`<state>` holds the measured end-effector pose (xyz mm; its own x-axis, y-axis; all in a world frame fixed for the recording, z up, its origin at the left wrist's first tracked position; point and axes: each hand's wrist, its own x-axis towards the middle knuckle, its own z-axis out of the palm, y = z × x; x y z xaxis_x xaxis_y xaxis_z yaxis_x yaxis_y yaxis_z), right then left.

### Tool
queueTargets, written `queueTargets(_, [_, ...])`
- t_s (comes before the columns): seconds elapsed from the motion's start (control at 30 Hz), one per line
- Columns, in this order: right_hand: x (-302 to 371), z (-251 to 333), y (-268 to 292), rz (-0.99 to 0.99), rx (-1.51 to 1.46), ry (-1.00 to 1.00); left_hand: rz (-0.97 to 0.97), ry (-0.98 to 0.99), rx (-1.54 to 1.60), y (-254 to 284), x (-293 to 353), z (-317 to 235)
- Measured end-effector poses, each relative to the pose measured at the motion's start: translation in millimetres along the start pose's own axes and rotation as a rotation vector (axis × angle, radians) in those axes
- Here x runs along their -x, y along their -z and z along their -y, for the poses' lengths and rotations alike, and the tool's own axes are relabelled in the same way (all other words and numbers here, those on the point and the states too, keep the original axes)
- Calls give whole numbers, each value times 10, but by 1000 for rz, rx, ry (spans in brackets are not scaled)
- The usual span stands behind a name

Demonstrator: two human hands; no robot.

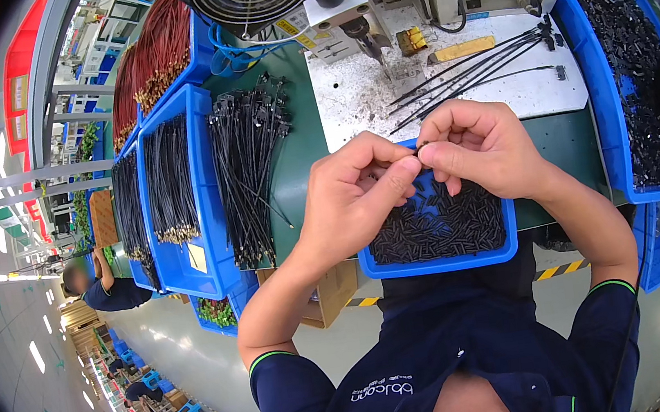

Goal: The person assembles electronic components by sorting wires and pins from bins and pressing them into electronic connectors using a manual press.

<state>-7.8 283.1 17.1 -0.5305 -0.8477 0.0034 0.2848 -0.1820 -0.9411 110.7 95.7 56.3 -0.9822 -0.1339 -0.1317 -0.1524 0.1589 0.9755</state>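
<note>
While edged leftward by loose thin black cables (254,158), pinching narrowly with bare left hand (352,195) and bare right hand (487,145) on a tiny dark piece (422,148), near the far edge of a rectangular blue plastic tray (440,266), with green tabletop (569,142) before a long blue plastic bin (604,106).

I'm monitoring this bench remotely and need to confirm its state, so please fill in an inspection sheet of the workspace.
Surface: green tabletop carrying a white board.
Work items: small dark piece at the fingertips; blue tray of small black parts.
Clutter: dark specks and yellowish block on the board.
Grips: left grip and right grip pinched together above the tray.
Cables: loose black cables on the board; bunched black cables left.
Surroundings: co-worker in left background.
</note>
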Motion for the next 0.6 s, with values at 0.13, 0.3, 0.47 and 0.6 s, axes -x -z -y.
queueTargets(0.13, [-2, -40, 13, -16, -4, 5, -8, 43, 244, 14, -28, -2])
queueTargets(0.3, [-15, -33, 25, -79, 27, 82, 10, 117, 163, 49, -21, -70])
queueTargets(0.47, [-13, 1, 41, -117, 89, 191, 16, 126, 79, 27, -24, -69])
queueTargets(0.6, [0, -9, 25, -107, 82, 188, 14, 121, 19, 4, -46, -50])
